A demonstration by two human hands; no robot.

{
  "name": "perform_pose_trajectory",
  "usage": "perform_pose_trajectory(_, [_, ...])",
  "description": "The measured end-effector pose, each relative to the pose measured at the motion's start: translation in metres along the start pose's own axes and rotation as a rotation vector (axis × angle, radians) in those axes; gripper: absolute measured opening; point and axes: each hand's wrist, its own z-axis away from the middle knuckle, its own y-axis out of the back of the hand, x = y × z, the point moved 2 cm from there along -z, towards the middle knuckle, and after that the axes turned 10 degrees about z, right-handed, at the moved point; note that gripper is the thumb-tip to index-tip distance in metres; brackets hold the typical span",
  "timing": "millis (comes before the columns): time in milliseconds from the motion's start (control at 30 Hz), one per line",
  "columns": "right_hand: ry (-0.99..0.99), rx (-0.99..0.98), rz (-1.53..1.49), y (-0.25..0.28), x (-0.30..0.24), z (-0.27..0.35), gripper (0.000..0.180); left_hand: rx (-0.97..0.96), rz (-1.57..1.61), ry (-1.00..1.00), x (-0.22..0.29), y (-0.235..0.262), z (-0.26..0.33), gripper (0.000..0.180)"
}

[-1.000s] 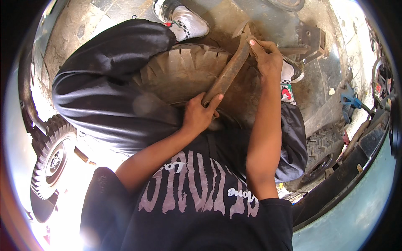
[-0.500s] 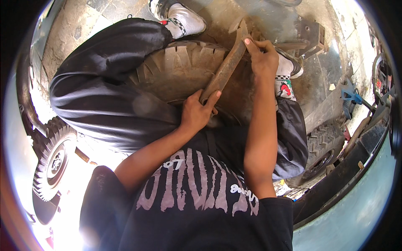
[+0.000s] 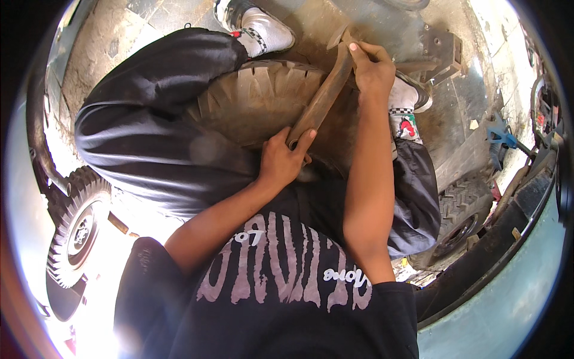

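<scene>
A long, rusty flat metal bar (image 3: 326,94) with a round eye at its near end lies slantwise over a worn, dirt-covered tyre (image 3: 254,99) between my legs. My left hand (image 3: 281,158) is closed round the near end, thumb beside the eye. At the far end, my right hand (image 3: 375,72) grips the bar with thumb and bent fingers. A thin pale flat piece (image 3: 338,37) shows at that far tip; whether it belongs to the bar cannot be made out. My right fingers hide part of the far end.
My shoes and socks (image 3: 266,33) flank the tyre's far side. A rusty metal bracket (image 3: 441,54) rests on the floor at far right. Wheels stand at left (image 3: 78,233) and right (image 3: 463,224). A blue metal part (image 3: 501,136) and a pale blue curved panel (image 3: 496,299) lie further right.
My right hand has moved slightly farther along the bar toward its far tip. The bar looks turned a little about its length; my left hand stays at the eye end.
</scene>
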Motion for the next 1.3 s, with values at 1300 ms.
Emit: perform_pose_trajectory(1300, [-0.161,0.069,-0.083,0.017,0.013,0.029,0.033,0.038,0.017,-0.021,-0.005,-0.001,-0.002,0.054])
